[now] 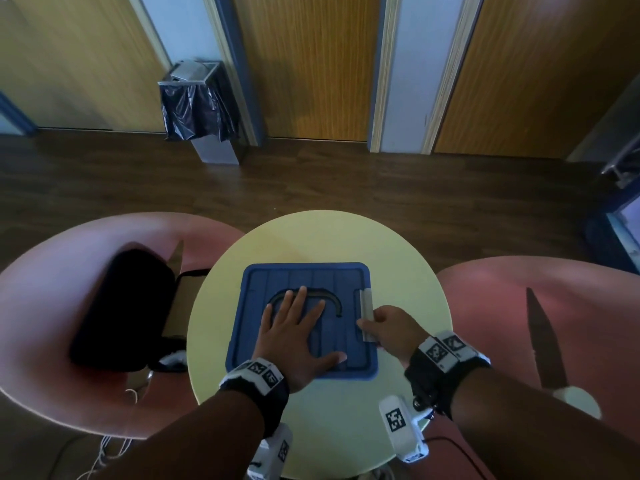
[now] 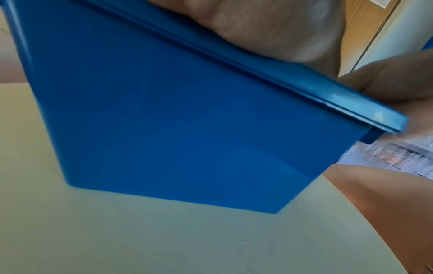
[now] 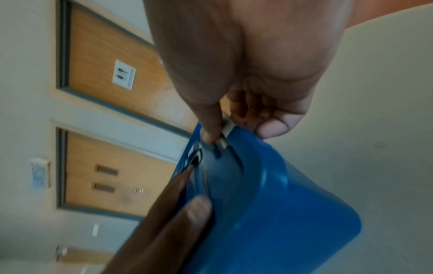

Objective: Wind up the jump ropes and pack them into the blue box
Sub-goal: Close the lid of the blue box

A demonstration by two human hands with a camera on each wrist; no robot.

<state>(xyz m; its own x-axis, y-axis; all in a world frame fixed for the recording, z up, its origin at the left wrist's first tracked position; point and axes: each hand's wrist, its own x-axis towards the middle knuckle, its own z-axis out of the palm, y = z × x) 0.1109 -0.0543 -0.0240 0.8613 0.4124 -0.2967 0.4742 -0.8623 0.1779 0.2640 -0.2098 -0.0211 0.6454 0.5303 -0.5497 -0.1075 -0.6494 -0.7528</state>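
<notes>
The blue box (image 1: 346, 282) sits with its lid on, in the middle of the round yellow table (image 1: 332, 237). My left hand (image 1: 298, 327) lies flat on the lid with fingers spread, partly over the black recessed handle (image 1: 334, 299). My right hand (image 1: 377, 327) pinches the grey latch (image 1: 366, 303) on the lid's right edge. In the right wrist view the thumb and curled fingers of my right hand (image 3: 234, 129) grip the latch (image 3: 223, 144) at the box (image 3: 293, 213) rim. The left wrist view shows the box wall (image 2: 175, 129) under my palm. No jump rope is visible.
Pink chairs stand at the left (image 1: 62, 306) and right (image 1: 571, 306) of the table. A black bag (image 1: 121, 306) lies on the left chair, with white cables (image 1: 114, 448) below it. A bin with a black liner (image 1: 199, 105) stands by the far wall.
</notes>
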